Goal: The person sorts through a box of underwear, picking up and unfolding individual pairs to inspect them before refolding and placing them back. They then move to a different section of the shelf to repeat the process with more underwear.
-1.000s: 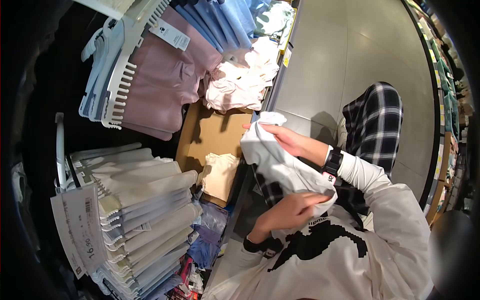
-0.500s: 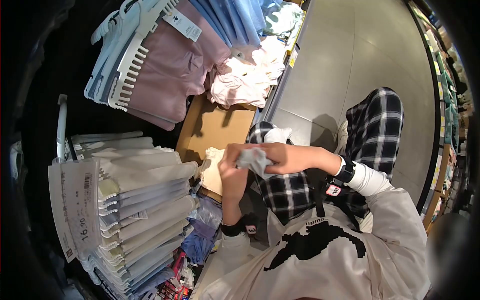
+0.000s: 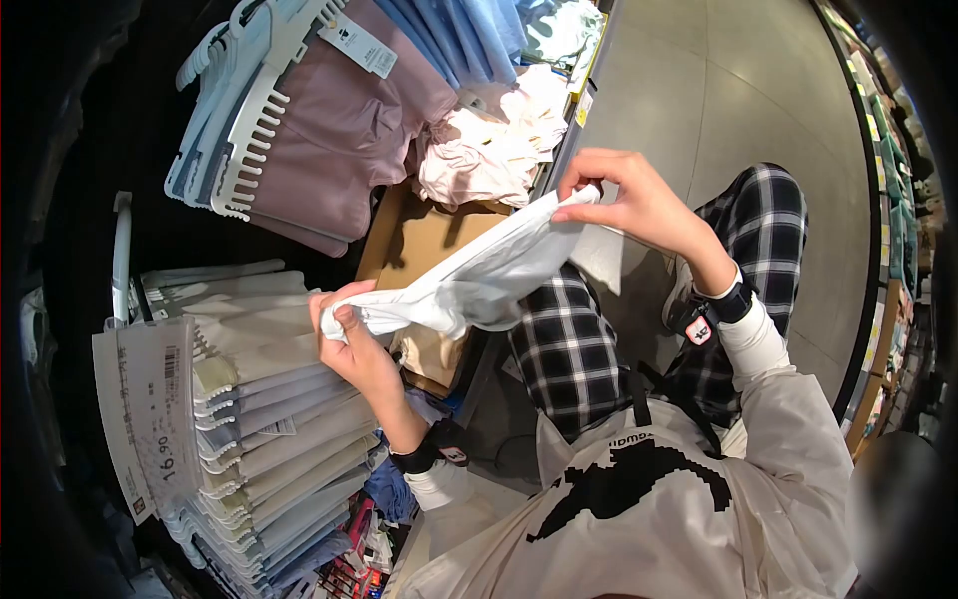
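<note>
A thin white garment (image 3: pixel 469 285) is stretched between my two hands, hanging loose and slightly blurred along its lower side. My left hand (image 3: pixel 361 351) pinches its gathered end at the left, beside the row of hanging pale garments (image 3: pixel 289 399). Farther up and to the right, my right hand (image 3: pixel 644 205) grips the other end between thumb and fingers, over the floor next to the shelf edge. Below the cloth is an open cardboard box (image 3: pixel 424 240) with cream fabric (image 3: pixel 431 354) at its near end.
Mauve garments (image 3: pixel 334 130) on white hangers and blue ones (image 3: pixel 464 40) hang at the upper left. Crumpled pink clothes (image 3: pixel 489 145) lie beside the box. A price sign (image 3: pixel 155 419) hangs at the left. My plaid-covered knees (image 3: pixel 569 349) are close below the cloth. Another shelf (image 3: pixel 888 250) lines the right.
My hands were close together around the bunched cloth. They have moved apart, left hand to the left and right hand up and right, and the cloth is now spread out.
</note>
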The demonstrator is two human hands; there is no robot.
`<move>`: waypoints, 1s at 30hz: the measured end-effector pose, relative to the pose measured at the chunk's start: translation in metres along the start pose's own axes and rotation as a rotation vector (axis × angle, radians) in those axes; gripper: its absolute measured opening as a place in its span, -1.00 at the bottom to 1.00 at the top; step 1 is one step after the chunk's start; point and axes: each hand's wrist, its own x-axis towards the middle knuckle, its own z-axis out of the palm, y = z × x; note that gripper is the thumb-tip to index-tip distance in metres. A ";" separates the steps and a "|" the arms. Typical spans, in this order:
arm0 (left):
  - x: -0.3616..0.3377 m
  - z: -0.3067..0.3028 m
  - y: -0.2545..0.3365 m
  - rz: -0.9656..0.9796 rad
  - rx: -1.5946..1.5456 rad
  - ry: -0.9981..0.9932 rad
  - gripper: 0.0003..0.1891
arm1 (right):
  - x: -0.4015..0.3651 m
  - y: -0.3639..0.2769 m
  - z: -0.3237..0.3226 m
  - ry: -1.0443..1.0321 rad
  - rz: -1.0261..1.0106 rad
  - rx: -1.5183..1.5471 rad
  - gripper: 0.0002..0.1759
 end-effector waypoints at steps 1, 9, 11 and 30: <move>0.002 0.002 0.002 -0.024 -0.070 0.011 -0.53 | 0.000 0.001 -0.001 0.000 0.000 -0.001 -0.80; 0.025 -0.006 0.016 0.207 -0.433 -0.247 -0.55 | 0.002 0.017 -0.019 0.307 0.003 -0.077 -0.80; 0.038 -0.029 0.010 0.239 -0.122 -0.429 -0.66 | 0.000 0.014 -0.029 0.489 -0.028 -0.121 -0.83; 0.044 -0.019 0.012 0.500 1.025 -0.271 -0.89 | -0.005 0.014 -0.035 0.420 -0.134 -0.424 -0.78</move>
